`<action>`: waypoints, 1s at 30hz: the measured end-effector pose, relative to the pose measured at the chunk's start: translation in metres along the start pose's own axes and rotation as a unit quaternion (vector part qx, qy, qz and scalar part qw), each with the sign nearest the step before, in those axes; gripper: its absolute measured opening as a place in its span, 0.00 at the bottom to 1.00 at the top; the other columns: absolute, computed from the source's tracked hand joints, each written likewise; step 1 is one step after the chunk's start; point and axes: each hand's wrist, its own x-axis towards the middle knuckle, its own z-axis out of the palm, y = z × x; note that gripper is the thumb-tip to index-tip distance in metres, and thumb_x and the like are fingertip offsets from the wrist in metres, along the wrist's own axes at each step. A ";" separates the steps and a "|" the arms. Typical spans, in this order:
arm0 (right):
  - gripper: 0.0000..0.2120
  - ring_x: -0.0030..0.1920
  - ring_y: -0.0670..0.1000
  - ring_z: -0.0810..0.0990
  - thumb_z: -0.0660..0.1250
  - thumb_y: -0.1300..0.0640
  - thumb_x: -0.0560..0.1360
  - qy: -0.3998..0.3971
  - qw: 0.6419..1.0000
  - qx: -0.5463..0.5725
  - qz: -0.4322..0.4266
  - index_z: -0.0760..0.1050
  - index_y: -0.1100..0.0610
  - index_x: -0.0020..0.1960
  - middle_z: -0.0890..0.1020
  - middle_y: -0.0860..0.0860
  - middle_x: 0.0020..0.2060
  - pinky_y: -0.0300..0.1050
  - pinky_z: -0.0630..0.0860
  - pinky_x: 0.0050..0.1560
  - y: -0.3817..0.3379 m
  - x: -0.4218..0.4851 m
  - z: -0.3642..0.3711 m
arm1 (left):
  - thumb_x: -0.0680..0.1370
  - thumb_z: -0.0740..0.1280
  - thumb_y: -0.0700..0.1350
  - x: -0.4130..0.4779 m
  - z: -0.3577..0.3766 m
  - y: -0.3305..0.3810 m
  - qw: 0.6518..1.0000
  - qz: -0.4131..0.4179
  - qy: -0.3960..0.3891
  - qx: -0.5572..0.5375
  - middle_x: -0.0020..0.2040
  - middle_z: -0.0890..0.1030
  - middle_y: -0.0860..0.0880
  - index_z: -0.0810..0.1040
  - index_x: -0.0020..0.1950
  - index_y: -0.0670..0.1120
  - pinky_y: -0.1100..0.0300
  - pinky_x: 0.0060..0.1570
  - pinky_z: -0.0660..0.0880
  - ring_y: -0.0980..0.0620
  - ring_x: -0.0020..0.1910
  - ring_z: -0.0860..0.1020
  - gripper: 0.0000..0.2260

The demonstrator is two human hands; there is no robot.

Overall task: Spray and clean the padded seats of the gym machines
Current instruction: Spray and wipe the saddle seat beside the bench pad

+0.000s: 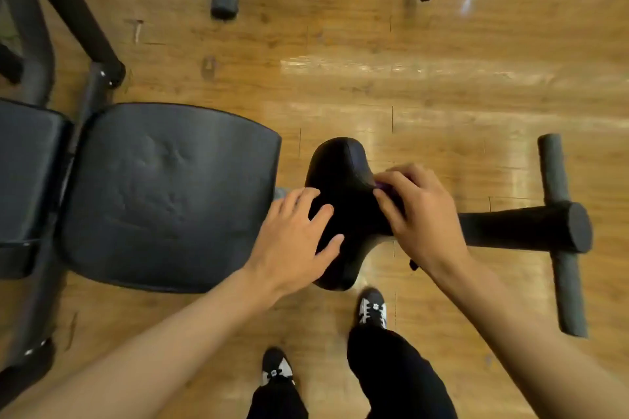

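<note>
head cam | looking almost straight down from standing height, wide-angle | sitting close over the pad (pixel 340 180) at centre | taking in seat (pixel 170 197) at 9 o'clock, shoes (pixel 372 308) at 6 o'clock, floor (pixel 374 78) at 12

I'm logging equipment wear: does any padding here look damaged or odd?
The large padded seat has creases and dents pressed into its middle, so its cover looks worn; no tear shows. The small pad beside it looks smooth.

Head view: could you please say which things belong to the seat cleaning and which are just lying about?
In the job: small seat, purple cloth, left hand, right hand, large pad.
Just about: foam roller, machine legs, floor.
</note>
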 end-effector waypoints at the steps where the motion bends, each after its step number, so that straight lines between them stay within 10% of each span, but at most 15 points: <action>1: 0.10 0.53 0.51 0.77 0.67 0.55 0.79 0.007 0.999 0.036 0.028 0.80 0.55 0.59 0.78 0.49 0.52 0.48 0.76 0.53 0.004 0.001 -0.007 | 0.82 0.55 0.61 0.008 -0.007 0.006 1.000 -0.017 -0.004 -0.016 0.72 0.71 0.45 0.74 0.71 0.48 0.47 0.68 0.70 0.45 0.71 0.67 0.24; 14: 0.19 0.70 0.36 0.66 0.65 0.53 0.81 -0.218 0.943 0.227 0.112 0.72 0.52 0.72 0.75 0.43 0.69 0.23 0.61 0.65 0.051 0.035 -0.011 | 0.82 0.43 0.65 0.079 0.031 0.037 0.922 -0.281 -0.082 -0.252 0.83 0.55 0.54 0.55 0.83 0.55 0.48 0.80 0.55 0.53 0.81 0.52 0.31; 20: 0.29 0.65 0.49 0.76 0.64 0.54 0.82 -0.341 0.898 0.233 0.153 0.57 0.53 0.79 0.79 0.49 0.63 0.38 0.70 0.60 0.061 0.071 0.014 | 0.85 0.47 0.61 0.090 0.052 0.036 0.907 -0.289 -0.069 -0.298 0.81 0.59 0.56 0.57 0.83 0.52 0.59 0.76 0.57 0.59 0.79 0.58 0.28; 25: 0.37 0.79 0.60 0.34 0.62 0.52 0.83 -0.456 0.863 0.185 0.113 0.41 0.51 0.82 0.38 0.60 0.80 0.58 0.44 0.79 0.073 0.102 0.051 | 0.83 0.48 0.62 0.089 0.074 0.035 0.893 -0.270 0.018 -0.360 0.76 0.64 0.53 0.62 0.81 0.46 0.60 0.75 0.61 0.59 0.76 0.62 0.31; 30: 0.33 0.77 0.60 0.28 0.59 0.53 0.84 -0.399 0.896 0.184 0.065 0.45 0.52 0.82 0.33 0.60 0.78 0.61 0.36 0.78 0.077 0.115 0.076 | 0.82 0.51 0.58 0.092 0.084 0.038 0.870 -0.263 0.087 -0.407 0.70 0.67 0.51 0.65 0.78 0.44 0.54 0.73 0.66 0.52 0.72 0.68 0.29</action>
